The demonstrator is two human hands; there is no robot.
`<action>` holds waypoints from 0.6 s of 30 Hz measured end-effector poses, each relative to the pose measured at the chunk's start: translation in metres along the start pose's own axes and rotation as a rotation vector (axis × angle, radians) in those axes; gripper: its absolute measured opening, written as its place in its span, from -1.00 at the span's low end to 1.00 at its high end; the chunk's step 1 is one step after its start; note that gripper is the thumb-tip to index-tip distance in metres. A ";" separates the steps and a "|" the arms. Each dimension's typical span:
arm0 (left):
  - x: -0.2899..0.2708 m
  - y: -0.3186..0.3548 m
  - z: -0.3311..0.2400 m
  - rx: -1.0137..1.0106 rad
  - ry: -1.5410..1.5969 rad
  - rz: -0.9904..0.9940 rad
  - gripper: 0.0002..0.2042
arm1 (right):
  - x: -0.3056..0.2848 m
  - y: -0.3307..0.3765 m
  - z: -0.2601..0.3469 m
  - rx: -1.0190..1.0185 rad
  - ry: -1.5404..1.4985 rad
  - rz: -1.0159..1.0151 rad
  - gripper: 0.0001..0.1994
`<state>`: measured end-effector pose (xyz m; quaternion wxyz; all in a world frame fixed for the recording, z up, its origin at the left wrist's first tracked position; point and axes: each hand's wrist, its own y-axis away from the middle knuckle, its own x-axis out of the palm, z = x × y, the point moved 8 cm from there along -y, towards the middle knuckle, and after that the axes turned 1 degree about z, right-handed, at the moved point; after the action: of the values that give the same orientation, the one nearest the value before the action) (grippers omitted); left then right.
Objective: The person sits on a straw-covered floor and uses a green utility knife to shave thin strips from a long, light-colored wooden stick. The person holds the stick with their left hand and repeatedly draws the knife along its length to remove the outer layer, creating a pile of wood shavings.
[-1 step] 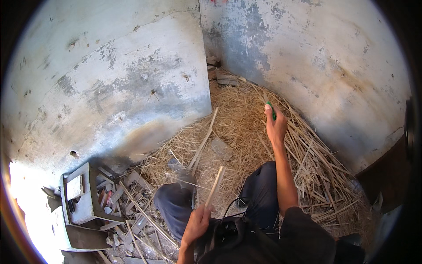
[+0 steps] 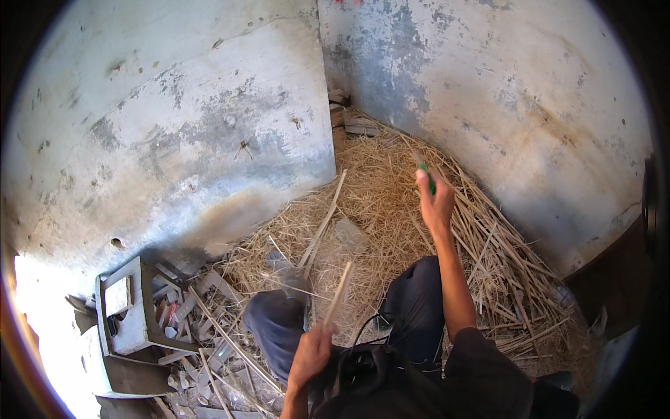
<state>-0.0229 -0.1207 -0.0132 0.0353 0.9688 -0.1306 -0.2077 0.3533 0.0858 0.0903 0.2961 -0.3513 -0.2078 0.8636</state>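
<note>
Close to my lap, my left hand (image 2: 312, 353) grips the lower end of a short, pale bamboo strip (image 2: 339, 293), which points upward and slightly right. My right arm reaches forward over the straw-like shavings (image 2: 387, 188). The right hand (image 2: 437, 199) is closed around the green handle of a knife (image 2: 427, 179); its blade is blurred and hard to make out against the shavings. Strip and knife are well apart. My knees, in dark trousers, are bent on either side of the strip.
Long split strips (image 2: 499, 258) are heaped along the right wall. Two longer strips (image 2: 324, 223) lie across the shavings ahead. At the left stands a battered box-like cabinet (image 2: 143, 307) beside broken rubble (image 2: 216, 342). Stained walls (image 2: 209, 126) meet in a corner ahead.
My right hand with the knife has shifted slightly left. The strip's top in my left hand has tipped a little to the left.
</note>
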 end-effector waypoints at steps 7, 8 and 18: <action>-0.018 -0.038 -0.025 0.149 -0.179 -0.275 -0.85 | 0.055 0.087 0.085 -0.259 -0.329 0.462 -0.51; -0.017 -0.039 -0.026 0.149 -0.183 -0.278 -0.86 | 0.053 0.096 0.097 -0.331 -0.335 0.485 -0.54; -0.008 -0.040 -0.056 0.174 -0.363 -0.304 -0.91 | 0.050 0.112 0.110 -0.518 -0.325 0.422 -0.64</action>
<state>0.0031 -0.0794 0.0359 -0.1040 0.9234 -0.0052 -0.3694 0.2031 0.0199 0.0761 -0.0241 -0.3078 -0.3869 0.8689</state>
